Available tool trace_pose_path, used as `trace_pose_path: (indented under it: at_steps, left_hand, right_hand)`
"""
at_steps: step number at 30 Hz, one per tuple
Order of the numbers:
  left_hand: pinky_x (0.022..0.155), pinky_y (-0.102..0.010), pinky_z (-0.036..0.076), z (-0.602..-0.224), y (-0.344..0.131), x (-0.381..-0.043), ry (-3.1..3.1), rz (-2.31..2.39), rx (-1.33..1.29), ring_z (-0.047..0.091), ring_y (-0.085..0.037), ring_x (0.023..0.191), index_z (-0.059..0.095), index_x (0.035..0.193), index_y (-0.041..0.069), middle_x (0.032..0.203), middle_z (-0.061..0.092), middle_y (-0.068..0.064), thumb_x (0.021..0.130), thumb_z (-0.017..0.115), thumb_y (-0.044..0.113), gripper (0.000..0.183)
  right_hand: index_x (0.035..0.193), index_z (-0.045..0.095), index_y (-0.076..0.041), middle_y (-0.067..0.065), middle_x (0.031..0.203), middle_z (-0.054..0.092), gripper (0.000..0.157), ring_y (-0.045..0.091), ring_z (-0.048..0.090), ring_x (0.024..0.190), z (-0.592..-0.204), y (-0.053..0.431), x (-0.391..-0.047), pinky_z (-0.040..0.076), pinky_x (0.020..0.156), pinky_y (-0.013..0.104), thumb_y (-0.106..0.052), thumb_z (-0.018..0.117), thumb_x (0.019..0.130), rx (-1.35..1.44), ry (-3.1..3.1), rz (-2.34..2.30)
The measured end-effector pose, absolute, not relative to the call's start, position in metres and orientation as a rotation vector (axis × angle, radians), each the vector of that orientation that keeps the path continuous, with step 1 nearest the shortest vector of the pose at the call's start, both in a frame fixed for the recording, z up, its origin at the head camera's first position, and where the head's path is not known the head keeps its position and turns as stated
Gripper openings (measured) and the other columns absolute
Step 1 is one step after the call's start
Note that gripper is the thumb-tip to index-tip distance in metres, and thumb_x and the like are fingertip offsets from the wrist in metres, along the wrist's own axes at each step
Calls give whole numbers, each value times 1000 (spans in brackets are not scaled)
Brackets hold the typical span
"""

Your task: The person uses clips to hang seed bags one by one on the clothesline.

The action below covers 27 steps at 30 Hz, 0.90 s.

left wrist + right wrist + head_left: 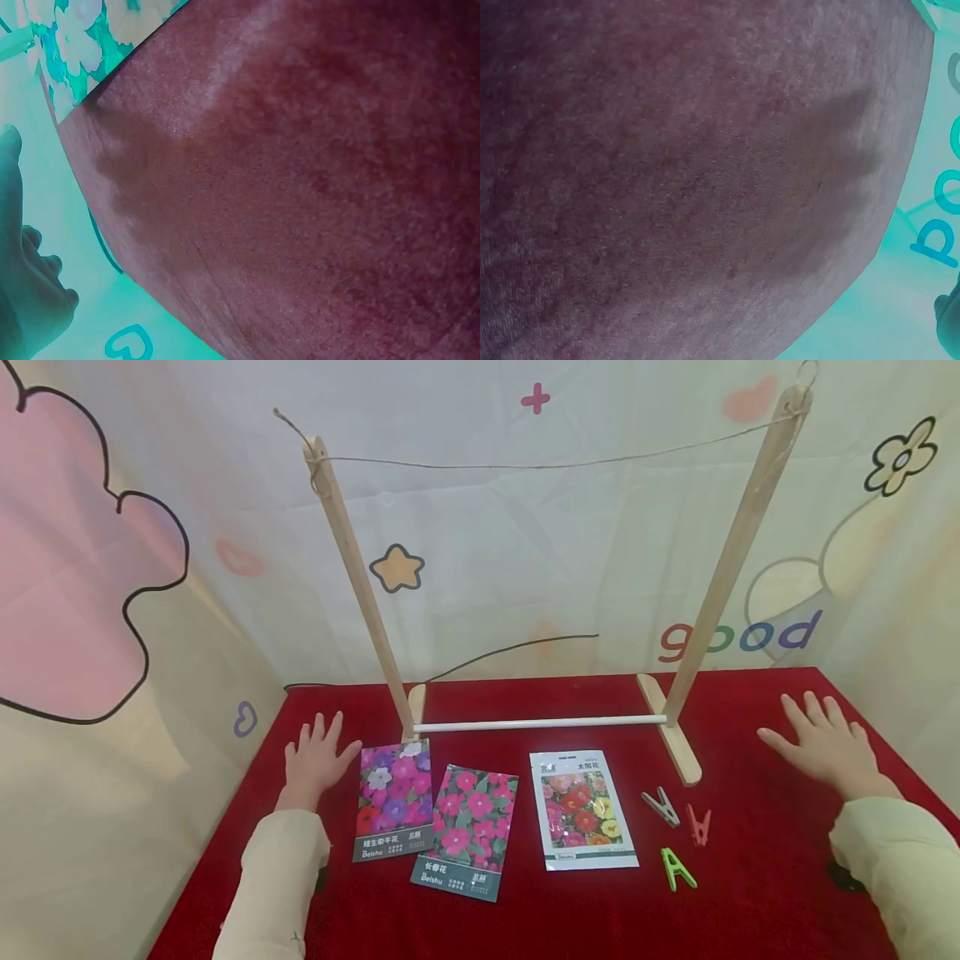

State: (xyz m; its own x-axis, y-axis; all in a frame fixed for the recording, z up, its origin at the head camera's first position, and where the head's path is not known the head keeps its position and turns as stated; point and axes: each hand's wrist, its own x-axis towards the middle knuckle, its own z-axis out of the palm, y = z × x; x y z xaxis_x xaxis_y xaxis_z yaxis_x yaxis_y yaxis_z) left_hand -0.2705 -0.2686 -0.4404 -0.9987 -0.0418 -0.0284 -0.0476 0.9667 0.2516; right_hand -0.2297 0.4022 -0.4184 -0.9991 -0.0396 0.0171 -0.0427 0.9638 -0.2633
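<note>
My left hand (317, 760) is spread with straight fingers at the left of the red table, its thumb close beside a packet with purple and pink flowers (396, 789). Overlapping that packet's lower corner is a second one with bright pink flowers (472, 822). A white-bordered packet with red and yellow flowers (581, 810) lies in the middle. On the right, my right hand (821, 743) is likewise spread and holds nothing. Between it and the white packet lie a grey clothespin (662, 807), a red clothespin (699, 825) and a green clothespin (677, 869).
Behind the packets stands a wooden frame, with a left post (360, 577), a right post (738, 556) and a white rod (540, 724) low between them. A thin string (487, 467) sags between the post tops. A printed curtain (487, 568) hangs behind the table (585, 918).
</note>
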Motion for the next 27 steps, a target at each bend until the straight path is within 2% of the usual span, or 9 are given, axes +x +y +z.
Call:
trace_pose_path:
  at_steps: [19,27]
  left_hand:
    - [101,-62,14,-444,-269,-261,3122,424,41,18,-44,129,10,143,13,146,12,-21,85,48,44,76]
    - [100,-63,17,-451,-272,-261,3115,460,66,20,-42,129,12,143,14,146,13,-20,84,50,44,76]
  right_hand:
    - [142,7,-6,29,142,7,76,45,-6,131,-418,389,-226,12,92,70,-43,45,87,227,-2977,352]
    - [142,12,-7,27,143,12,75,42,-1,132,-417,381,-223,16,93,68,-39,50,86,284,-2920,324]
